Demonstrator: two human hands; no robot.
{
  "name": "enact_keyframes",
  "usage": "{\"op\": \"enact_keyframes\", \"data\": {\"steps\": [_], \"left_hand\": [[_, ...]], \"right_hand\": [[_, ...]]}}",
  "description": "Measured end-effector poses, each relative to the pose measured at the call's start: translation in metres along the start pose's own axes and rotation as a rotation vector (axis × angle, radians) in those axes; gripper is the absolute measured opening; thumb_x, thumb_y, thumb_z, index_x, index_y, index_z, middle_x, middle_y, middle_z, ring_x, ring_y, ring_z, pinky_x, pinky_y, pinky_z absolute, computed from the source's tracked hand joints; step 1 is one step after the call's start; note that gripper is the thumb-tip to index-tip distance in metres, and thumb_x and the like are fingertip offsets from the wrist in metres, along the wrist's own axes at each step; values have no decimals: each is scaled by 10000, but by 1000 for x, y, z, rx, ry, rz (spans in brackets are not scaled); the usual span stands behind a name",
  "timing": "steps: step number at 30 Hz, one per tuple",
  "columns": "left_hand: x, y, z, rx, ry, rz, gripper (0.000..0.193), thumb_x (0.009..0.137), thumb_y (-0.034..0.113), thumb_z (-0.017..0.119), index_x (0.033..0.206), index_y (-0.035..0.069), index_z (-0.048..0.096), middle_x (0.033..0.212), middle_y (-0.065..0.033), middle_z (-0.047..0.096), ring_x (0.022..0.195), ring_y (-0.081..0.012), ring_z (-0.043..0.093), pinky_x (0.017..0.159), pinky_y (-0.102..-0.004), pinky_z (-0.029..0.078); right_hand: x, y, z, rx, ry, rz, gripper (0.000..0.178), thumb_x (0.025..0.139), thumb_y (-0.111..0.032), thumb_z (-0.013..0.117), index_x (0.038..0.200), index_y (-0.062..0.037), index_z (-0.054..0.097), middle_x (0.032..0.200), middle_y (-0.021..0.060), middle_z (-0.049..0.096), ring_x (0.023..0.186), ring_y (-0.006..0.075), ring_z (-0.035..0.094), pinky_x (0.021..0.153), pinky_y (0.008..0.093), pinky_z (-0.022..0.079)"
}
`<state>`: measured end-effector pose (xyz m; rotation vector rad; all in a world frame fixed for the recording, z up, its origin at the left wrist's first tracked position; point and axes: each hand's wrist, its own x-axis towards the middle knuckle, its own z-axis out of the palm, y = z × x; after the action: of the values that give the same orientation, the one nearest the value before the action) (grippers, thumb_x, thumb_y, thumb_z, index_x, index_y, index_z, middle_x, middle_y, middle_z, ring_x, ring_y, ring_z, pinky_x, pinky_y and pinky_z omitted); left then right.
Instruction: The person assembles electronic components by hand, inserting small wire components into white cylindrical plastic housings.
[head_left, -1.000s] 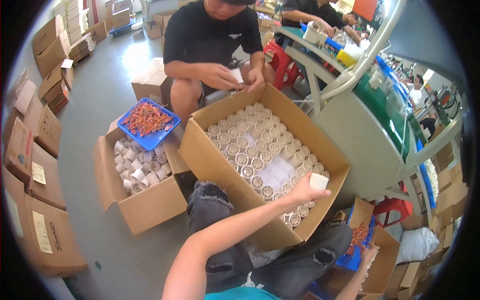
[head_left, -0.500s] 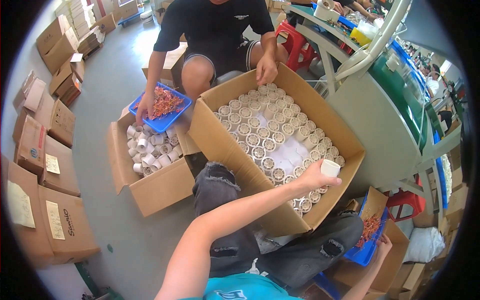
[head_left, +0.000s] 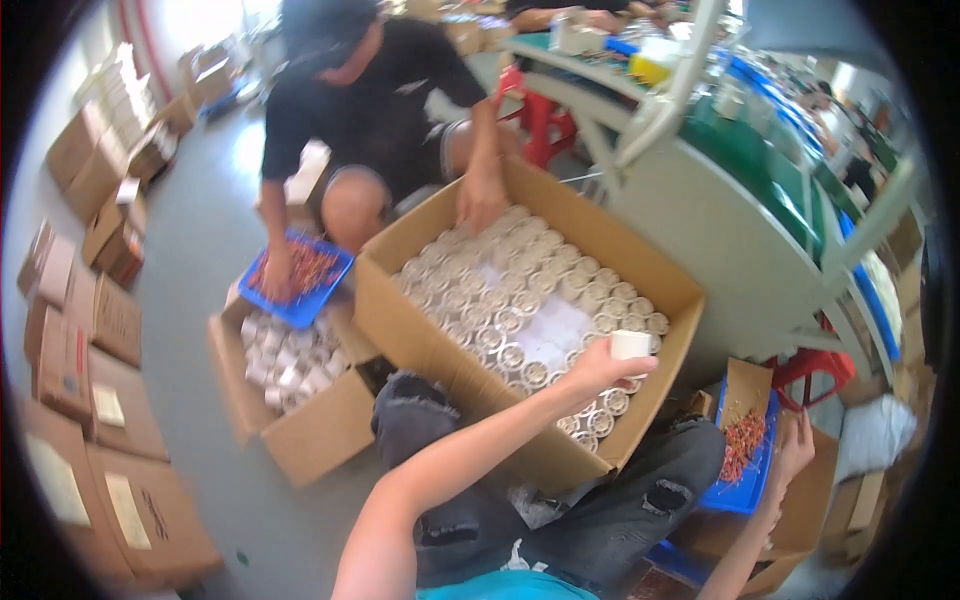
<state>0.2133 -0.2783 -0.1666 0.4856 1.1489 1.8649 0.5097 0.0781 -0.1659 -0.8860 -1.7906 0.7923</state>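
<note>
L hand (head_left: pixel 598 368) w/ cup (head_left: pixel 631 345), unmoved

Your left hand (head_left: pixel 600 368) covers most of the small white cylinder (head_left: pixel 631 345). The big open cardboard box (head_left: pixel 420 330) hides its lower rows behind the near wall. Your right hand (head_left: pixel 795 450) blurs over the blue plastic tray (head_left: pixel 745 490), contents unreadable.

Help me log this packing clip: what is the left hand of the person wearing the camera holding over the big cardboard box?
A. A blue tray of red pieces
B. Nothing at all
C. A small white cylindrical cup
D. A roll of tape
C: the left hand grips a small white cylinder above the large cardboard box filled with rows of similar round pieces, while the right hand is over at the blue tray.
</note>
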Motion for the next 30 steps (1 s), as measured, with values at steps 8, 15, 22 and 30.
{"op": "enact_keyframes", "data": {"steps": [8,15,22,30], "left_hand": [[-11,19,-10,-88,-369,81,553,814,256,707,1275,15,520,1343,-131,517,1242,-229,505,1038,-427,421],[-28,38,-30,-304,-251,198,560,739,318,737,1178,35,534,1183,-111,572,1192,-283,516,1053,-501,373],[-28,48,-34,66,-41,45,488,731,231,764,1096,-23,563,936,-119,617,898,-226,637,762,-370,558],[-36,71,-44,231,-153,-111,471,688,174,809,1076,8,600,917,-67,647,873,-152,615,768,-290,497]], "right_hand": [[-88,-198,191,923,-577,373,253,888,-71,667,1104,56,627,1032,133,680,947,191,658,825,307,510],[-108,-237,239,965,-975,413,205,848,23,663,1052,37,668,1034,139,704,908,175,669,834,318,542],[-94,-198,239,763,-947,399,231,838,61,661,1062,22,701,1080,122,688,895,156,659,807,288,535],[-107,-185,228,656,-979,222,221,805,44,691,1025,38,705,970,97,695,804,140,668,729,279,544]]}}
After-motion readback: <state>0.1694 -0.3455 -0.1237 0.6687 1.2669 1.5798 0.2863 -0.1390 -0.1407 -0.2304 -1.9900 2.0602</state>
